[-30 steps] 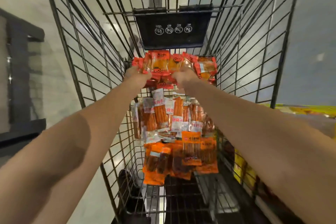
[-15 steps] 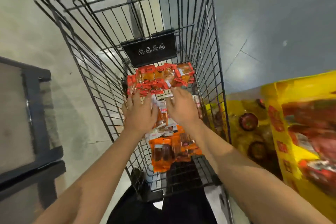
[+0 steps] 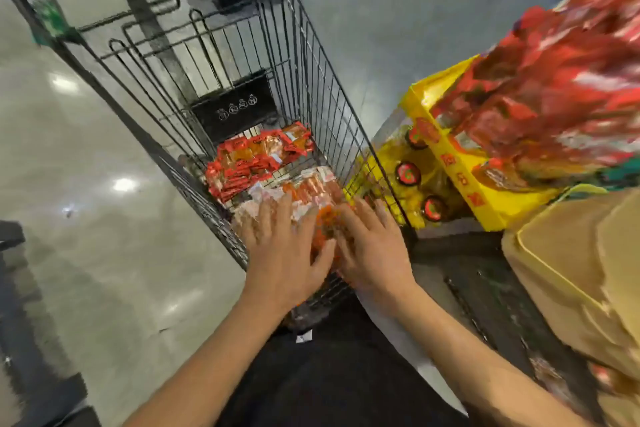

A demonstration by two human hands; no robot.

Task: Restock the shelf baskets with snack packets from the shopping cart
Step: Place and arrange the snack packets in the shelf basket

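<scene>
Grey polished floor (image 3: 86, 166) fills the left of my view, with glare spots at about nine o'clock. Since a second ago the camera has lifted and swung right: the cart (image 3: 311, 55), which filled the frame, now sits at centre, and a yellow display box (image 3: 460, 180) and blurred red packets (image 3: 554, 87) have come in at two o'clock.

Going left to right, my left hand (image 3: 282, 253) and right hand (image 3: 372, 253) have left the far red bundle (image 3: 256, 159) and pulled back to the near end of the cart, at about six o'clock from it. Both now lie flat, fingers spread, side by side on the orange packets (image 3: 311, 191). They are blurred with motion, so I cannot tell whether they press or merely touch; neither is clamped round anything that I can make out.

I judge this to be a change of target: the near pile gets scooped first, and nothing has yet left the cart.

The packets lie on the cart floor in two groups. The red bundle sits at the far end, under the black flap (image 3: 235, 107). The orange ones look like clear sleeves with orange sticks inside and white labels, loosely overlapped. Slippery film, I expect, so a two-handed gather suits them.

At four o'clock a tan carton (image 3: 571, 270) sits near the right hand.
</scene>
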